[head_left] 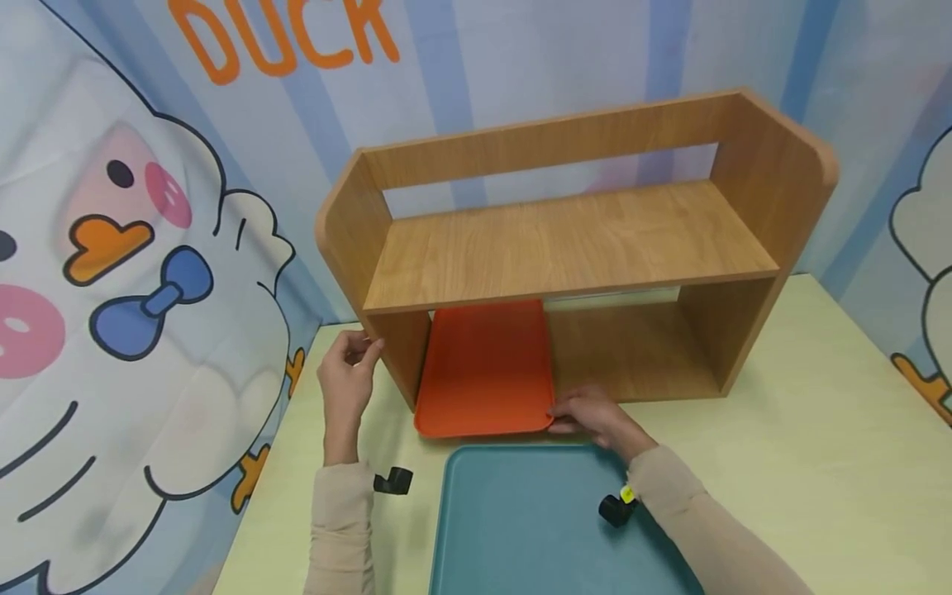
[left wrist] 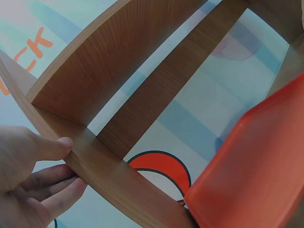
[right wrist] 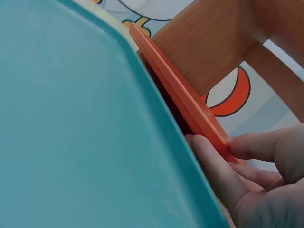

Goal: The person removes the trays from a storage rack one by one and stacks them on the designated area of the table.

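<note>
An orange tray (head_left: 487,372) lies in the lower left compartment of a wooden shelf (head_left: 573,240), its front end sticking out past the shelf's front edge. At the tray's front right corner, my right hand (head_left: 597,415) pinches the rim. The right wrist view shows the thumb on the upper side of the orange rim (right wrist: 190,97) and fingers beneath it. My left hand (head_left: 346,376) holds the front edge of the shelf's left side panel (left wrist: 114,175) between thumb and fingertips, as the left wrist view shows.
A teal tray (head_left: 521,521) lies on the pale yellow table (head_left: 825,463), just in front of the shelf and partly under my right forearm. Behind the shelf hangs a blue and white cloth (head_left: 535,58) with a duck print. Small black devices sit at both wrists.
</note>
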{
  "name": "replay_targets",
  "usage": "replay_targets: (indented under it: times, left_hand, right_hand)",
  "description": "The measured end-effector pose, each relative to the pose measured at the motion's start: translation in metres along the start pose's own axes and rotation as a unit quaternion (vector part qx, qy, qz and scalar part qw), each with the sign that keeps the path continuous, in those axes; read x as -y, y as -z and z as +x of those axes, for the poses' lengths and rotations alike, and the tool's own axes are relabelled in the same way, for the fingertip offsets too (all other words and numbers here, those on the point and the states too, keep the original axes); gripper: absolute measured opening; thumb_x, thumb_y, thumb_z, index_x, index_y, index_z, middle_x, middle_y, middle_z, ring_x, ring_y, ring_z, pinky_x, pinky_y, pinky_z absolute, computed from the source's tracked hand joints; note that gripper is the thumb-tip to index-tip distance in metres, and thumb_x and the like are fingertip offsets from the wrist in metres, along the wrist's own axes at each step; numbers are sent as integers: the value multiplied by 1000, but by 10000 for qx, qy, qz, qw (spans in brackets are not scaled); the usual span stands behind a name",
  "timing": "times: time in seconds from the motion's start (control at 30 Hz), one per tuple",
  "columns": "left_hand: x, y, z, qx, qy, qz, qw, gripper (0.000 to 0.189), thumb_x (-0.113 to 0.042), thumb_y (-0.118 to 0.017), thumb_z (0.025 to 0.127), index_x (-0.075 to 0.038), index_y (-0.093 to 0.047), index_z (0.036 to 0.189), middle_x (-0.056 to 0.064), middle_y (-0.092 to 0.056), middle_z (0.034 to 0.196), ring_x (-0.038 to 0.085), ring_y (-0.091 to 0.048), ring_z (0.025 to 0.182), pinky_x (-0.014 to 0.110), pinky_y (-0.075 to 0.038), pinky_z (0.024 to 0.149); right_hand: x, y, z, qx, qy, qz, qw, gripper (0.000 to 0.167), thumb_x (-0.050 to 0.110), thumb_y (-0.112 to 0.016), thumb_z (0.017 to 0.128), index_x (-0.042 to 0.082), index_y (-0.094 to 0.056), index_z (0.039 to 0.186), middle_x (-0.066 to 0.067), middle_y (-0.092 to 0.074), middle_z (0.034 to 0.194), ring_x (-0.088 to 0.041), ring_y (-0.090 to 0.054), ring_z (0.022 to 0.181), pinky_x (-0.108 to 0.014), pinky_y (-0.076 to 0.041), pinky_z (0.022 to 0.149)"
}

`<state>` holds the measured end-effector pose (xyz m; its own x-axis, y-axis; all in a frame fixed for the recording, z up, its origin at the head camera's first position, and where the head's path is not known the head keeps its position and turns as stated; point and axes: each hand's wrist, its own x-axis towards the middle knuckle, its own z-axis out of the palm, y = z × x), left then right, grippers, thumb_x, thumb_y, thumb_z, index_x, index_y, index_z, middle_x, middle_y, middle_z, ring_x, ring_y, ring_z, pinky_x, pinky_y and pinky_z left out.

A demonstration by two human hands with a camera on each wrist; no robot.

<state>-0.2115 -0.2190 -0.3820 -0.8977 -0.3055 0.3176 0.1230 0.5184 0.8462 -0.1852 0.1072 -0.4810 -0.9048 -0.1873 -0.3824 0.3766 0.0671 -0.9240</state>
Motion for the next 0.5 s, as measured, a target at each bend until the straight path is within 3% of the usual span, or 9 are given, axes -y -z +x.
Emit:
replay_targets:
  times: [0.23, 0.5]
  left_hand:
    - [2, 0, 0, -29, -11, 64, 10000, 23, -20, -69, 89, -6, -64, 106, 13, -66, 97, 25, -63, 90, 33, -48, 75]
    - [1, -1, 0, -14, 36, 57, 10000, 23, -20, -68, 89, -5, -64, 107, 13, -66, 98, 25, -62, 91, 35, -49, 77]
  right_hand:
    - [4, 0, -9, -234, 38, 281, 9993, 31, 2, -58, 91, -14, -57, 118, -23, -65, 108, -19, -71, 80, -38, -55, 83]
    - [12, 15, -35, -409, 56, 86, 9991, 39, 11, -60, 94, -9, -55, 126, -25, -60, 120, -26, -71, 91, -40, -53, 87]
